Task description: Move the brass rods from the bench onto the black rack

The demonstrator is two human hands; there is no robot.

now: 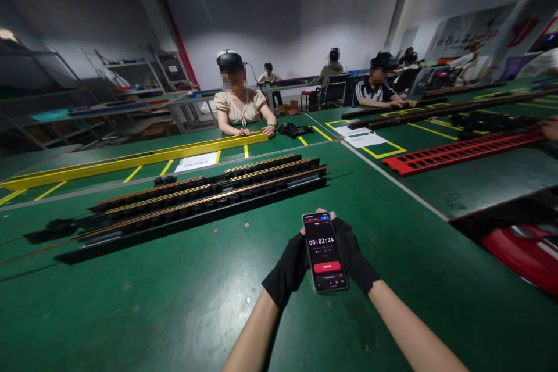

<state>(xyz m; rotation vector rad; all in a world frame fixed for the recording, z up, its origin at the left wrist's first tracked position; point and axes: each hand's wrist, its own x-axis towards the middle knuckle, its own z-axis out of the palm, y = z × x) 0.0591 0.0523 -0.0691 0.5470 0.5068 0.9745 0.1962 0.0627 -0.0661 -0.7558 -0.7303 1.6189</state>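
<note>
A phone [325, 253] is held upright between my two hands, its lit screen showing a timer and a red button. My left hand [290, 264], in a black fingerless glove, grips the phone's left edge. Along the right edge is my right hand [354, 253], gloved the same way and closed on it. Most of my fingers are hidden behind the phone. Beyond, on the green table [174, 314], lies a group of long black rails [196, 215] with thin brass-coloured rods.
Across the table a person [238, 107] in a headset touches a long yellow beam [143, 158]. A red slotted frame [462, 151] and dark rails [436, 110] lie to the right, near another person [377, 90]. White papers [366, 139] lie farther back.
</note>
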